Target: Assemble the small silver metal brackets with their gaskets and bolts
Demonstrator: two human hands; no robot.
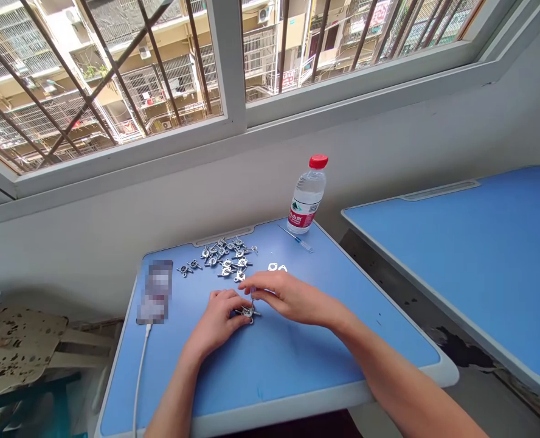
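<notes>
By a barred window (279,106), head cam: a person works bare-handed at a blue tabletop (297,359). L hand (222,313), thumb & fingers pinching, steadies a small metal part (247,312) on the surface, nr ctr. R hand (286,295) reaches in from the other side, fingers pinched tog. on a slim tool (252,295) held approx. upright over the part; whether its tip touches is too small to tell. Just beyond, a loose cluster of similar metal pcs (227,264); two flat light plates (272,267) lie nr the R hand, partly hidden. Far R corner: a red-capped water bottle (305,204), standing, w/ a thin blue-clear pen-like tool (300,239) lying just beside. Far L: a pixelated flat item (155,292), white cable (142,365) attached. At R, another blue tabletop (456,243).
</notes>
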